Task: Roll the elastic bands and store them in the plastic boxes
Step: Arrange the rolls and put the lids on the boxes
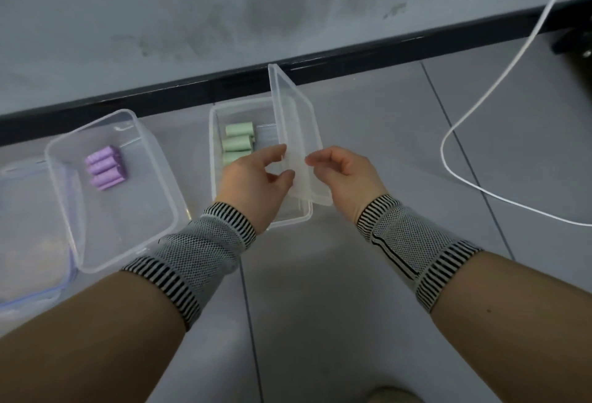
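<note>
Two hands hold one clear lid (296, 133) on edge above the right box (214, 159). The left hand (256, 183) pinches the lid's near end between thumb and fingers, and the right hand (342, 175) pinches the same end from the other side, fingers curled round the rim. The lid stands nearly upright, its near corner just over the box's right wall.

The green rolls (237, 144) lie at the far left of that box, stacked side by side. The purple rolls (105, 168) sit in the left box (61, 178), which is open, with another lid (19, 242) lying flat at the far left of the floor. No loose bands show, so the rolling looks done and closing the boxes seems to be what is left.

The risks lie in the closing. Both grips are on one short end, so the far end of the lid could swing or drop crooked and miss the rim. A lid pressed down askew could snap on at one corner only. The thin plastic is slick and could slip from the fingertips. The white cable (480, 98) runs close on the right and could be snagged by a sleeve.
</note>
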The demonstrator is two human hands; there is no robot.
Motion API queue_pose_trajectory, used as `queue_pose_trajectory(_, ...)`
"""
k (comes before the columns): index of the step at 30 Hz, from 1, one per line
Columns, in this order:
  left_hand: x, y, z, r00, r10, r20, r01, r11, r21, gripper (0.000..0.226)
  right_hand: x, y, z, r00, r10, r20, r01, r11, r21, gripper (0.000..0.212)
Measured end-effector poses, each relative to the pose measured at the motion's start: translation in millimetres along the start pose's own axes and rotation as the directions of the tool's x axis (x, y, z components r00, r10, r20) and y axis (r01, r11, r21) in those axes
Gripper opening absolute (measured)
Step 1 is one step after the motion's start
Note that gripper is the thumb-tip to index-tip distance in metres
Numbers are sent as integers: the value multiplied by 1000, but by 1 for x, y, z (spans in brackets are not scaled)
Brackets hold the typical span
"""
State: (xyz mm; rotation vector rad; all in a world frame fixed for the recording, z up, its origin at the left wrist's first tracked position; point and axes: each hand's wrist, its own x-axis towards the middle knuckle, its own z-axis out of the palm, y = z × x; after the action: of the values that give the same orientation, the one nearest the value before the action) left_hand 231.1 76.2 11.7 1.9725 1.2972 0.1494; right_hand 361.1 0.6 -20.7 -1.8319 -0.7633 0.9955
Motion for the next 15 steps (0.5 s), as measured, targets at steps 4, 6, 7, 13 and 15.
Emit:
queue_pose_trajectory(4, 1, -12, -4, 999, -38, -21, 37, 998, -58, 42, 1, 0, 14, 999, 10, 48, -5, 994, -107, 25)
queue_pose_trajectory(6, 4, -18, -2, 995, -96, -18, 93, 988, -123, 36, 3, -1, 18, 1000, -7, 1, 7, 969, -245, 25)
queue_pose_trajectory(7, 6, -21, 0, 991, -133, -7, 129, 974, -184, 31, 5, 1, 19, 999, -19, -49, 0, 939, -344, 26)
queue_pose_trajectory(13, -4, -28, -10, 970, -230, 84, 235, 775, -587, 20, 11, 4, 16, 907, 156, -392, -296, 897, -329, 62)
queue_pose_trajectory(15, -9, -39, -22, 969, -231, 81, 231, 754, -615, 26, 11, 0, 17, 910, 208, -358, -299, 928, -221, 62)
